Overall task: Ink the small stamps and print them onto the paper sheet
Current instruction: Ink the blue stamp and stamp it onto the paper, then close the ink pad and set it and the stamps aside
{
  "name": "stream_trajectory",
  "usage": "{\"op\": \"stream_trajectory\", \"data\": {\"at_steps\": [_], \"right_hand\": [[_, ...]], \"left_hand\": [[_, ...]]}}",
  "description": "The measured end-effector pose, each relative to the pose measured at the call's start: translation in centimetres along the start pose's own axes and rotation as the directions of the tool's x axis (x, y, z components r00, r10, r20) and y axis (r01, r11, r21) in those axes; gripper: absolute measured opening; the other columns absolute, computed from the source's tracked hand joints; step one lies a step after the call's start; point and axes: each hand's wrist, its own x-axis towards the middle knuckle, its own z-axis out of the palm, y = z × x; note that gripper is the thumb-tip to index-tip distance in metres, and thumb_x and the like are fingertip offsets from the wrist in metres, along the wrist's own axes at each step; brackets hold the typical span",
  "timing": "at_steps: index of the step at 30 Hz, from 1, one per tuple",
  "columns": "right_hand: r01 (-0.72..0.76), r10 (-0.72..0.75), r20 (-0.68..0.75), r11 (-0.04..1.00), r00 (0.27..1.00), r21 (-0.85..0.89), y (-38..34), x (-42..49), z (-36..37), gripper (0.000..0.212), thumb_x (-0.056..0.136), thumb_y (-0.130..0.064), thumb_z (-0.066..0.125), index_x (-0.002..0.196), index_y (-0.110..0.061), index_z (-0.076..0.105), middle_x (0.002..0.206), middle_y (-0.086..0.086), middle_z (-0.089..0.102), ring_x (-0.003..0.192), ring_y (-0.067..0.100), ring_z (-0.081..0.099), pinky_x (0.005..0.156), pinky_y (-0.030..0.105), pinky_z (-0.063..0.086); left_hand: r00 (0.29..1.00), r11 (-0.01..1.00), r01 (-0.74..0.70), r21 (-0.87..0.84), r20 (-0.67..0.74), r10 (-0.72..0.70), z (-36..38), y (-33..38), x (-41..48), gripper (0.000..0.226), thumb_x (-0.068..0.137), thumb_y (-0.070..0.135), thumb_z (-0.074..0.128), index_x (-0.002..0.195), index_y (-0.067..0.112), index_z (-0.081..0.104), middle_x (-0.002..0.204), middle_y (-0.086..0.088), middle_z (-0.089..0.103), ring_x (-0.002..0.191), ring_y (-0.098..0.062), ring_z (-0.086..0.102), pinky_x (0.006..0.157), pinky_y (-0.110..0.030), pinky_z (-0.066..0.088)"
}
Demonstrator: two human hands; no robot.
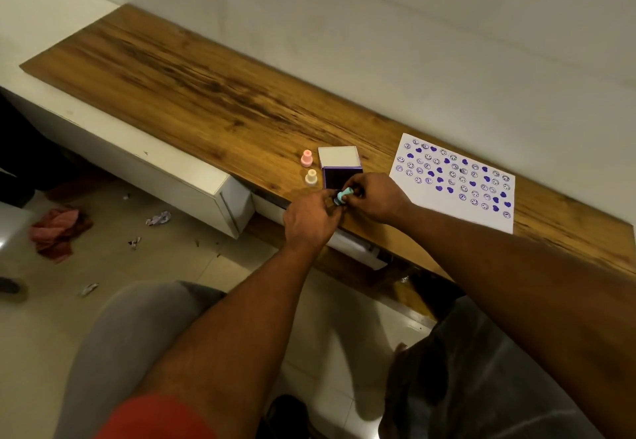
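where the long wooden shelf (213, 94) runs along the wall, i see most of its top bare, with everything gathered toward its near right part. the paper sheet (454, 180) lies flat on the right, well covered with purple smiley and heart prints, and nothing rests on it. to its left, apart from it, the ink pad (340, 171) sits open, its pale lid tipped up behind the dark pad; my right hand (373, 199) covers its near right corner. the left hand (311, 220) meets the right just in front of the pad, and both are pinched with their fingertips on a small teal stamp (344, 195), which is tilted and held over the shelf's front edge. i cannot tell which end faces down. left of the pad stand two more stamps, upright and untouched: a pink stamp (306, 158) farther back and a cream stamp (311, 177) nearer. on the floor below left lie a red cloth (58, 228) and scraps of crumpled paper (158, 218).
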Motion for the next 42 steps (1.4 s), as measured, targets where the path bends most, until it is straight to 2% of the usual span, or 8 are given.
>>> {"op": "stream_trajectory", "data": {"at_steps": [5, 11, 16, 21, 24, 29, 33, 42], "right_hand": [[0.015, -0.007, 0.055, 0.987, 0.998, -0.160, -1.2, 0.3, -0.8, 0.031, 0.096, -0.039, 0.066, 0.122, -0.021, 0.069, 0.114, 0.003, 0.072, 0.102, 0.020, 0.066, 0.086, 0.039, 0.057], [0.075, -0.045, 0.080, 0.899, 0.996, -0.432, -3.2, 0.6, -1.0, 0.033, 0.097, -0.040, 0.064, 0.123, -0.020, 0.069, 0.112, 0.005, 0.071, 0.099, 0.023, 0.067, 0.072, 0.031, 0.049], [0.073, -0.041, 0.070, 0.833, 0.997, -0.548, -4.0, 0.5, -0.3, 0.026, 0.099, -0.031, 0.061, 0.121, -0.019, 0.068, 0.110, 0.009, 0.071, 0.100, 0.027, 0.069, 0.079, 0.036, 0.056], [-0.019, 0.011, -0.022, 0.915, 1.000, -0.402, -3.3, 0.1, 0.9, 0.023, 0.097, -0.029, 0.062, 0.117, -0.021, 0.070, 0.109, 0.007, 0.072, 0.098, 0.025, 0.069, 0.071, 0.030, 0.046], [-0.106, 0.087, -0.092, 0.969, 0.992, -0.221, -2.7, 0.0, 1.2, 0.026, 0.093, -0.036, 0.067, 0.117, -0.025, 0.072, 0.110, 0.002, 0.074, 0.100, 0.022, 0.069, 0.076, 0.032, 0.053], [-0.044, 0.043, -0.056, 0.999, 0.998, -0.021, -1.5, -0.5, 1.3, 0.044, 0.088, -0.045, 0.076, 0.126, -0.023, 0.070, 0.116, -0.003, 0.073, 0.104, 0.016, 0.068, 0.083, 0.028, 0.054], [0.028, -0.027, -0.111, 1.000, 0.993, 0.007, -0.8, -1.4, 0.7, 0.042, 0.091, -0.050, 0.072, 0.127, -0.028, 0.068, 0.106, -0.007, 0.071, 0.093, 0.011, 0.067, 0.078, 0.027, 0.055], [0.097, -0.099, -0.111, 0.995, 0.989, -0.021, -0.9, -0.4, -0.2, 0.028, 0.096, -0.039, 0.068, 0.121, -0.028, 0.072, 0.120, -0.002, 0.073, 0.106, 0.013, 0.068, 0.086, 0.030, 0.057]], "left_hand": [[1.000, 1.000, -0.005, -0.021, -0.023, 0.005, 0.0, 0.0, 0.1, 0.041, 0.090, 0.061, 0.066, 0.123, 0.037, 0.071, 0.102, 0.006, 0.075, 0.091, -0.017, 0.070, 0.070, -0.032, 0.051], [1.000, 0.999, -0.001, -0.047, 0.011, 0.001, -0.2, 0.1, 0.1, 0.032, 0.091, 0.054, 0.067, 0.116, 0.035, 0.072, 0.096, 0.003, 0.075, 0.089, -0.021, 0.070, 0.076, -0.041, 0.058], [1.000, 0.999, 0.000, -0.050, 0.014, 0.001, -0.4, 0.1, 0.2, 0.031, 0.093, 0.047, 0.067, 0.119, 0.032, 0.073, 0.097, 0.001, 0.075, 0.089, -0.022, 0.069, 0.074, -0.037, 0.054], [1.000, 0.998, -0.004, -0.059, 0.012, 0.005, -0.6, 0.2, 0.1, 0.030, 0.096, 0.048, 0.062, 0.116, 0.030, 0.073, 0.095, 0.002, 0.073, 0.087, -0.020, 0.068, 0.074, -0.036, 0.054], [1.000, 0.997, 0.008, -0.070, 0.000, -0.008, -0.6, 0.3, -0.2, 0.029, 0.096, 0.049, 0.058, 0.113, 0.031, 0.073, 0.095, 0.002, 0.073, 0.088, -0.020, 0.068, 0.074, -0.036, 0.053], [0.996, 0.988, 0.087, -0.126, -0.018, -0.090, -0.9, 0.1, -0.7, 0.032, 0.092, 0.050, 0.068, 0.118, 0.033, 0.072, 0.100, 0.005, 0.075, 0.093, -0.016, 0.069, 0.073, -0.032, 0.049], [0.978, 0.975, 0.162, -0.154, -0.104, -0.179, -1.6, -1.3, -1.1, 0.040, 0.090, 0.057, 0.073, 0.122, 0.032, 0.071, 0.100, 0.007, 0.075, 0.093, -0.013, 0.068, 0.071, -0.030, 0.044], [0.944, 0.946, 0.235, -0.224, -0.178, -0.277, -2.6, -4.4, -0.3, 0.045, 0.095, 0.056, 0.067, 0.128, 0.025, 0.072, 0.097, 0.001, 0.075, 0.091, -0.016, 0.069, 0.081, -0.038, 0.059]]}}
